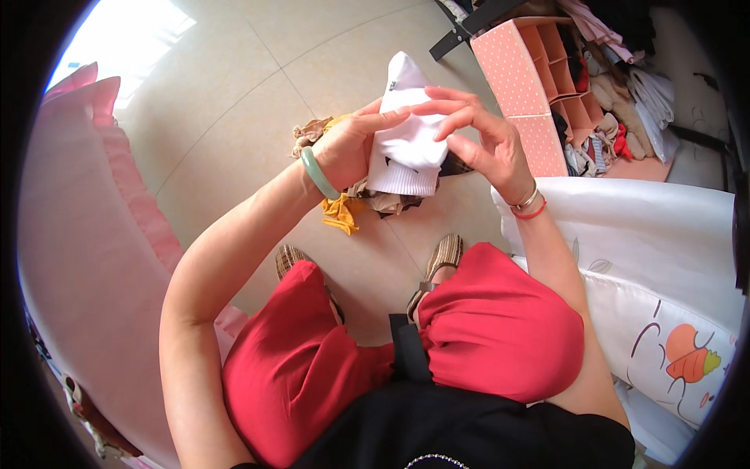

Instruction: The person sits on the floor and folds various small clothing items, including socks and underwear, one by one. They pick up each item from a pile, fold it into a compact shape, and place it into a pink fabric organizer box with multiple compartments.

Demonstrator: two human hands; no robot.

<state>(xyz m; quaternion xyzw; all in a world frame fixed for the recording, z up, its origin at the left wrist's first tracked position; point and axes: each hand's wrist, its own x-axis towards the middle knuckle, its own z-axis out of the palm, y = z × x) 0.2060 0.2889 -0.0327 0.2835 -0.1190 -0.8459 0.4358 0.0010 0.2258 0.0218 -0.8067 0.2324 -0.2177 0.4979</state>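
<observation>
A folded white sock [408, 148] with a ribbed cuff and small dark marks is held up in front of me, its toe end pointing away. My left hand [349, 148] is closed on its left side, the thumb lying across the top and the other fingers hidden beneath. Over the sock's right side hovers my right hand [488, 141], its fingers apart and curved, fingertips at or just above the fabric. Below, on the floor, lies a heap of socks and small clothes, with a yellow piece [341, 213] and a beige piece [309, 134] showing.
A pink dotted organizer box [522, 94] with compartments stands at the far right, clothes piled around it. White bedding [656, 227] with a carrot print lies along my right. A pale pink frilled cover [94, 234] spans the left. My feet rest on the tiled floor [234, 86].
</observation>
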